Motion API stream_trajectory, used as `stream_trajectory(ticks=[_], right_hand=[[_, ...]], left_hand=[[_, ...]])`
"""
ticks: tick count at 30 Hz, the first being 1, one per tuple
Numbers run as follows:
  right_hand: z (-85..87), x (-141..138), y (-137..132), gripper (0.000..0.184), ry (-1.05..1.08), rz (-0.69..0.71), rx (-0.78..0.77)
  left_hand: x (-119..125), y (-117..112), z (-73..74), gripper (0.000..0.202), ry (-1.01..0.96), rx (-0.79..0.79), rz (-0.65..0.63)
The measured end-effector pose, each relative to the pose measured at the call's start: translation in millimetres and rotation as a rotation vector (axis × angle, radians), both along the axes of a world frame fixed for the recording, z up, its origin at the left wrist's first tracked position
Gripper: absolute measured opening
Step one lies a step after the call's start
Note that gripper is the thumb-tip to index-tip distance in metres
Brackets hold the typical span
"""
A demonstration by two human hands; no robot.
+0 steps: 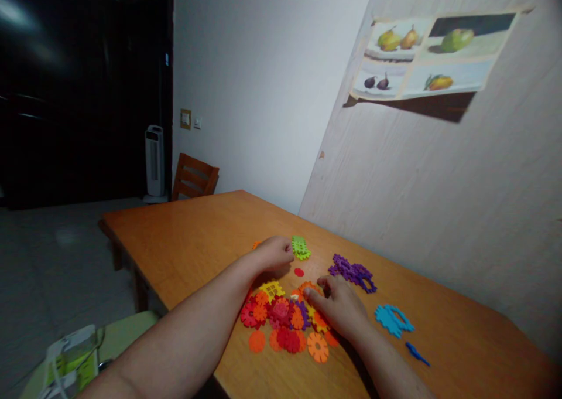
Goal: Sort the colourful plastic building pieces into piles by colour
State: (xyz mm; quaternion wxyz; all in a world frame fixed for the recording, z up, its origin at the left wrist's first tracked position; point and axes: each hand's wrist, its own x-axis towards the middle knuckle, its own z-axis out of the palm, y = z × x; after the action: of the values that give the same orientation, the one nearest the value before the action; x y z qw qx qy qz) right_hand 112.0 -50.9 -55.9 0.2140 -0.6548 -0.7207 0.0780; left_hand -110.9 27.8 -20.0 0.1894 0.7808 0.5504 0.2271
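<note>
My left hand (277, 252) is curled closed, its knuckles beside the bright green toothed building pieces (301, 248). What its fingers hold, if anything, is hidden. Over the right side of a heap of red and orange gear-shaped plastic pieces (281, 311) reaches my right hand (340, 302). Thumb and forefinger are apart there, close to an orange piece (308, 286); the other fingers are partly hidden. A yellow window-shaped piece (272, 290) lies at the heap's back edge. One small red disc (299, 272) rests by itself between the two hands.
Purple pieces (353, 272) lie beyond my right hand. Light blue pieces (394, 320) and a dark blue piece (417, 354) are farther right on the wooden table (197, 229). A wooden chair (195, 176) stands at the far side, and a pale stool (127, 328) is at lower left.
</note>
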Motion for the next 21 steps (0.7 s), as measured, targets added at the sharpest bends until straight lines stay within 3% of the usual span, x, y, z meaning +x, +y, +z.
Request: stream_trajectory(ticks=[5, 9, 14, 18, 21], right_hand=[[2.7, -7.2, 0.5, 0.035, -0.035, -0.032, -0.029], [-4.0, -5.8, 4.8, 0.028, 0.074, -0.006, -0.010], [-13.7, -8.6, 7.5, 0.018, 0.358, 0.132, 0.032], [-12.3, -14.6, 5.4, 0.030, 0.591, 0.183, 0.019], [-8.5, -11.6, 4.8, 0.044, 0.656, 0.127, 0.051]], left_hand=[[14.3, -16.6, -3.1, 0.006, -0.006, -0.070, -0.255], [18.3, -21.4, -2.3, 0.007, -0.037, -0.151, -0.317], [21.5, -20.8, -5.7, 0.015, -0.174, -0.280, -0.375], [17.4, -12.2, -8.3, 0.012, -0.272, -0.243, -0.306], [3.5, 2.7, -6.2, 0.013, -0.370, -0.120, -0.058]])
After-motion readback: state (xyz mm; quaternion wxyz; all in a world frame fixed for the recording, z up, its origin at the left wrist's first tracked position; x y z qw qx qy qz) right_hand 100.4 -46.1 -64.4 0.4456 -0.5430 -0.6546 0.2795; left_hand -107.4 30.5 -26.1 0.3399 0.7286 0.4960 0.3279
